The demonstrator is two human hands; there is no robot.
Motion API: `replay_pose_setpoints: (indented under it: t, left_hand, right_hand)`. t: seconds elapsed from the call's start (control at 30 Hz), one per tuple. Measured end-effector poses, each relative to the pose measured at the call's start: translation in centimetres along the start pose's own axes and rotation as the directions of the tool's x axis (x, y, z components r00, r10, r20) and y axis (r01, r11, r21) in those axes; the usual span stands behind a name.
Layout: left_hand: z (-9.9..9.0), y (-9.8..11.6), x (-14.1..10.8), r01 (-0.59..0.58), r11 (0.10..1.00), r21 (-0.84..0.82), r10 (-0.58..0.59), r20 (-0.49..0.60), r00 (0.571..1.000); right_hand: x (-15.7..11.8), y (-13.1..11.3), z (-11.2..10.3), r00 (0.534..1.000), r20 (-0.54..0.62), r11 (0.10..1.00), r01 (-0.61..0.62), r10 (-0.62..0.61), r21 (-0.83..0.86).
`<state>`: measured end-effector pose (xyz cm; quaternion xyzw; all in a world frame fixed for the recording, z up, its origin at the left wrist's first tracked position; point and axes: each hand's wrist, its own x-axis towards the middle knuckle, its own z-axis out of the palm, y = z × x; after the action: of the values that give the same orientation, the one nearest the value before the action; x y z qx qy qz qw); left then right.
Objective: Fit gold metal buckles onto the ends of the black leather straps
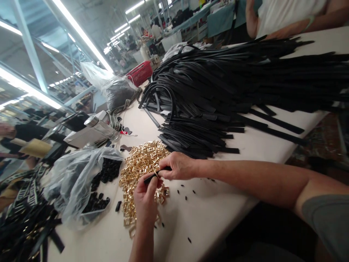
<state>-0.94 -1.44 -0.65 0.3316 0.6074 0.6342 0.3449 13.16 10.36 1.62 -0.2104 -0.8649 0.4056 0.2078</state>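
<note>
- Left hand (147,191): I have it closed on a black strap (150,178), thumb on top, fingers curled at the far side.
- Right hand (178,166): pinched narrow on the same strap from the other side; fingertips close to the left thumb.
- Strap sits between both hands, just above the near part of the gold buckle pile (140,160). A small gold piece (156,174) shows on it at the left thumb; I can't tell exactly how it is seated.
- Pile: loose rectangular gold frames on the pale table (180,222), spreading around the left hand.
- Small black bits lie scattered on the table, right of the pile and below the right forearm.
- Left of the pile: clear plastic bag (73,182), open, small black parts (110,170) spilling at its mouth.
- Beyond the right hand: big heap of black strips (207,83), ends pointing several ways, some loose at the edge.
- Farther back I see a glass jar (102,127) lying tilted, a patterned ribbon (116,118), a filled plastic bag (120,92) and a red basket (140,72).
- A person in a white top (290,16) is across the table, arm by the strips.
</note>
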Motion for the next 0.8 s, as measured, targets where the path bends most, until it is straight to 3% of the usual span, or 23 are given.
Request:
replay_pose_setpoints:
  t: [0.17,0.3,0.4,0.53,0.67,0.8]
  left_hand:
    - [-0.1,-0.1,0.3,0.119,0.959,-0.256,-0.107,0.060,0.992]
    - [-0.2,0.2,0.2,0.210,0.956,-0.205,-0.175,0.178,0.968]
    - [-0.2,-0.1,0.0,0.258,0.960,-0.112,-0.227,0.234,0.945]
    - [-0.4,-0.6,0.1,0.199,0.980,-0.018,-0.190,0.229,0.955]
    - [-0.8,-0.3,0.2,0.190,0.982,-0.005,-0.183,0.240,0.953]
    - [-1.3,0.3,0.5,0.157,0.987,-0.028,-0.149,0.196,0.969]
  right_hand:
    - [0.0,-0.1,-1.0,1.000,0.018,0.996,-0.002,0.001,0.086]
    - [0.0,0.1,-1.1,0.991,0.127,0.989,0.013,-0.032,0.147]
    - [0.0,0.4,-1.0,0.980,0.190,0.995,0.042,-0.059,0.090]
    - [0.1,0.7,-1.3,0.974,0.214,0.997,0.075,-0.069,-0.022]
    - [0.1,0.5,-2.0,0.957,0.240,0.979,0.185,-0.161,-0.081]
    - [-0.1,0.4,-2.7,0.943,0.131,0.906,0.332,-0.307,-0.264]
